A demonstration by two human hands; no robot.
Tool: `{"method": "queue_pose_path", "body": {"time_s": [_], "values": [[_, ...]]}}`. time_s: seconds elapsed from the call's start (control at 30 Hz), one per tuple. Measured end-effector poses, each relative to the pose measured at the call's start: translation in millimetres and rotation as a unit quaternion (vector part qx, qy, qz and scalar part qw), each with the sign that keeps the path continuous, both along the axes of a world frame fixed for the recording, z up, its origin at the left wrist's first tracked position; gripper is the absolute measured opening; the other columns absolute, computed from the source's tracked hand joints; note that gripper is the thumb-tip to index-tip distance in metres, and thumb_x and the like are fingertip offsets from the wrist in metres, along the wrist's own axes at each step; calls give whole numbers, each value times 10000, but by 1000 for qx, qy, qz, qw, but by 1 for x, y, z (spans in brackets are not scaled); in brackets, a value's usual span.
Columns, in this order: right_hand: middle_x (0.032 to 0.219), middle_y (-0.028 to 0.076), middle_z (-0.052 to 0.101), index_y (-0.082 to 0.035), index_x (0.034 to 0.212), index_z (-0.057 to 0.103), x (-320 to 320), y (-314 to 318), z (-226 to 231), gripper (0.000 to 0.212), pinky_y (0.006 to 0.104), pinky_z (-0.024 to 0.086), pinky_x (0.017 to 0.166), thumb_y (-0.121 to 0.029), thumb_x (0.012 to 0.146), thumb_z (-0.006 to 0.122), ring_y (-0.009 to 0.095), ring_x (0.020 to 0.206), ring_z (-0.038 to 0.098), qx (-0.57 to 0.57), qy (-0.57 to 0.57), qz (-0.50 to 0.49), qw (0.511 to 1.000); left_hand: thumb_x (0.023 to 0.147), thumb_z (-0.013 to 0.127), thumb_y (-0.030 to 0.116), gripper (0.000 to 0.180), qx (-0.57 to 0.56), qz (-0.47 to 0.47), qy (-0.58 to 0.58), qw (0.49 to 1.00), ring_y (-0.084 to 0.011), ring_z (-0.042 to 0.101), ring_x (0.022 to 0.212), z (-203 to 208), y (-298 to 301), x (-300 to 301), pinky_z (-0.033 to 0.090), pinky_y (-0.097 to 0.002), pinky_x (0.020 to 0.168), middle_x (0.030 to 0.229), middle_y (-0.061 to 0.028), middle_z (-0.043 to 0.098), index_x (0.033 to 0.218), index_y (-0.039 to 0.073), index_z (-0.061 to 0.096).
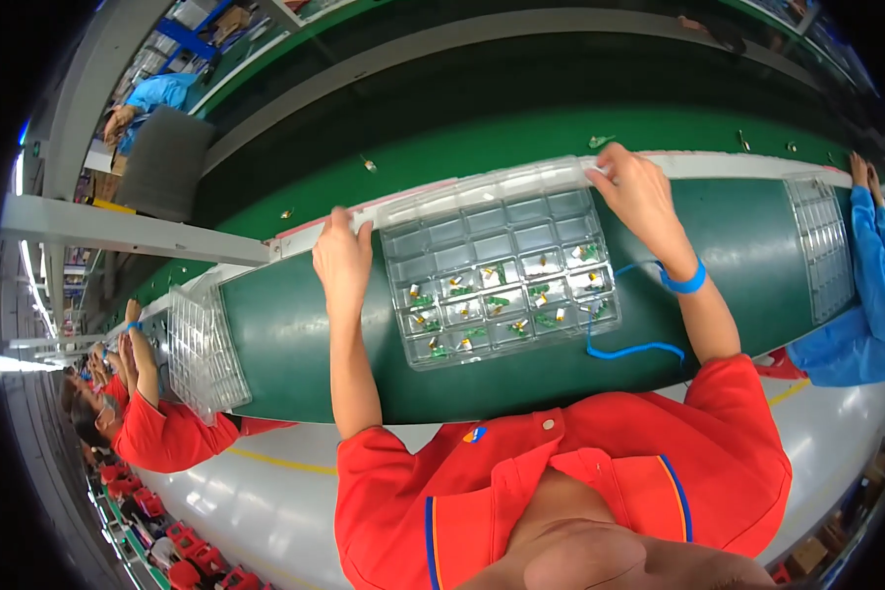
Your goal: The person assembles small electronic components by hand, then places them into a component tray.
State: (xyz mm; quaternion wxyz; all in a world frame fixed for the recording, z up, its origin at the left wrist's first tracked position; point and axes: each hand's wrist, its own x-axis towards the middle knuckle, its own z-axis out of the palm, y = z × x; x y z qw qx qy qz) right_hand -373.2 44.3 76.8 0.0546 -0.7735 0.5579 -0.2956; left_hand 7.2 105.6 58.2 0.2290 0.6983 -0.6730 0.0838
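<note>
In the head view, a clear plastic compartment tray is seen at the centre of the frame, lying on a dark green work surface that runs as a band from the left to the right of the picture. The left hand is placed at the tray's upper left corner, fingers hooked over the white far edge of the surface just beside the tray; whether the tray itself is gripped there cannot be told. The right hand is closed on the tray's upper right corner, the rim being pinched between its fingertips. A blue wrist strap is worn on the right wrist, and a blue coiled cord trails from it across the green surface below the tray's right side. Small green and yellow parts are held in the tray's lower compartments, while the upper rows appear bare. A second clear tray lies at the right of the frame, near a blue sleeve of another person. A third clear tray is seen at the left, beside a person in a red shirt. A green conveyor belt runs above the tray.
</note>
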Motion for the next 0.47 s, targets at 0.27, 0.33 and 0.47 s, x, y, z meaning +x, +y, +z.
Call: {"method": "queue_pose_path", "body": {"time_s": [0.27, 0.33, 0.47], "values": [[660, 204, 634, 29, 749, 609, 0, 27, -11, 240, 418, 490, 607, -187, 813, 689, 370, 661, 634, 154, -39, 40, 987, 855, 683, 252, 292, 92, -64, 133, 985, -158, 621, 514, -12, 35, -10, 483, -277, 498, 660, -107, 632, 808, -27, 611], [671, 202, 638, 24, 773, 613, 3, 25, -2, 226, 420, 491, 609, -184, 814, 689, 367, 665, 637, 110, -52, 31, 992, 853, 685, 242, 266, 76, -44, 181, 979, -173, 638, 544, -7, 34, -6, 487, -280, 522, 709, -113, 651, 840, -15, 613], [731, 168, 676, -29, 939, 640, 14, 29, 34, 206, 371, 495, 592, -196, 828, 687, 296, 649, 663, -23, -101, -45, 994, 834, 704, 259, 312, 0, 6, 290, 957, -251, 701, 741, 43, 39, -19, 523, -344, 635, 868, -143, 692, 1005, 21, 600]]}}
